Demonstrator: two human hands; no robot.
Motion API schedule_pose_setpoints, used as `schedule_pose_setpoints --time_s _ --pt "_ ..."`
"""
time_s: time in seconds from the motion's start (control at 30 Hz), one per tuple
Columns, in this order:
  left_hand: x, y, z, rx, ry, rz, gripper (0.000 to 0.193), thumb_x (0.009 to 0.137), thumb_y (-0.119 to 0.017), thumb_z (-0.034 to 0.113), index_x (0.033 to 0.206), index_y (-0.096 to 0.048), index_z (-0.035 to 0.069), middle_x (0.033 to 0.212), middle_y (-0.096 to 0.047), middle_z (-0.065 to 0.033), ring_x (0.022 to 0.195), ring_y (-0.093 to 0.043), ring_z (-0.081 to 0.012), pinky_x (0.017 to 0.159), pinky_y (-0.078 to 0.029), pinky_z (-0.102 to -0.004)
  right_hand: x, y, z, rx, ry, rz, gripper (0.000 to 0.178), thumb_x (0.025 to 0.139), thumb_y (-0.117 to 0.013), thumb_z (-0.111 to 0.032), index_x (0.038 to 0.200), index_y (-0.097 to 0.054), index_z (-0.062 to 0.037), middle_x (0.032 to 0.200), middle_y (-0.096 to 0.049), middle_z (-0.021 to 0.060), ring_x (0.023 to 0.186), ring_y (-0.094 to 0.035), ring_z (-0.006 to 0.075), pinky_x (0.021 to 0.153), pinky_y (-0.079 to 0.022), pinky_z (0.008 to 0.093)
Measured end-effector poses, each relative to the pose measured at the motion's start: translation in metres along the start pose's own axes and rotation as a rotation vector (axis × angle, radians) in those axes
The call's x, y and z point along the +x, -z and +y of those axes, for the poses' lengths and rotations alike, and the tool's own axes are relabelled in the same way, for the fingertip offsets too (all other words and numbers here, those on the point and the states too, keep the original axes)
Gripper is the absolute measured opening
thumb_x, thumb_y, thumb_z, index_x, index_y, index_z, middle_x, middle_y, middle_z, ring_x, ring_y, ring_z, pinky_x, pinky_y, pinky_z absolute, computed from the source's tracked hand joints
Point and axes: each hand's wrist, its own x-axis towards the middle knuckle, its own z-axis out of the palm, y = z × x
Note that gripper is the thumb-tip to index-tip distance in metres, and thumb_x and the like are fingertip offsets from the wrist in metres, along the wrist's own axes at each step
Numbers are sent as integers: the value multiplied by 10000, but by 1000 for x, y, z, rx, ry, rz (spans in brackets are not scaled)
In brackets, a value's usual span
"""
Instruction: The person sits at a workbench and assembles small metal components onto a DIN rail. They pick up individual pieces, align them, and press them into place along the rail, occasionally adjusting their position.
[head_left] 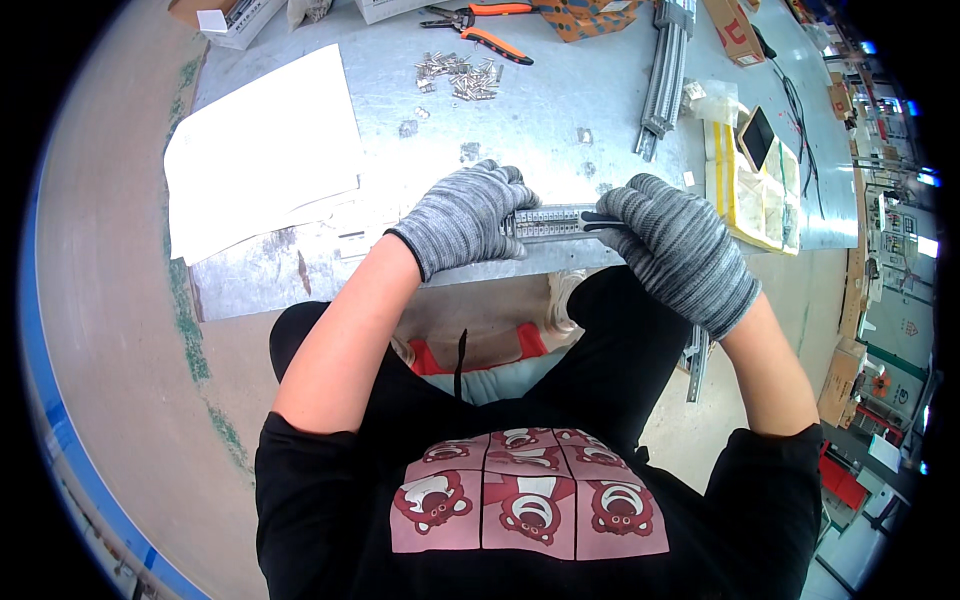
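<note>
We're seeing left hand [465, 220] gloved, fingers curling closely on left end of grey strip [548, 222]; right hand [685, 250] gloved, pinching dark slim tool [600, 221] at strip's right end. Strip is looking narrow and straight, small repeating slots running in rows along it. Long axis is pointing left to right, strip spanning between hands by near edge of surface [390, 110]. Beyond, we're noticing small metal pieces [475, 80], orange-handled pliers [466, 19].
</note>
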Motion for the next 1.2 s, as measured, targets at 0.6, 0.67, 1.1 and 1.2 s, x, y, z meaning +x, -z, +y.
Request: schedule_pose_setpoints --time_s 0.6,0.67,1.1,1.2 --pt "-1 -1 0 19 20 -12 633 700 -804 373 1240 -614 104 1161 -595 -104 1124 -560 -278 1021 -447 -384 1 3 -5 -6 -26 -29 163 827 -699 -124 961 -653 -42 804 -597 113 740 -621 290 699 -520 368" --pt "0 1 2 15 27 -20 633 697 -805 366 1240 -614 103 1163 -594 -106 1125 -560 -281 1021 -447 -385 0 1 -4 3 -18 -14 162 828 -698 -125 961 -654 -43 805 -597 113 740 -619 290 700 -519 370" --pt "-1 0 1 5 15 -5 635 683 -807 353 1218 -620 67 1150 -599 -119 1119 -558 -294 1007 -445 -389 19 1 -16 48 101 -201 209 848 -607 -84 1056 -620 -75 975 -569 115 852 -632 294 745 -532 387" --pt "1 1 0 11 14 -29 638 683 -805 369 1203 -621 48 1151 -597 -129 1120 -557 -295 1009 -444 -385 23 9 -12 -194 236 -214 242 839 -610 -84 1081 -612 -79 984 -565 115 856 -634 300 746 -532 393"
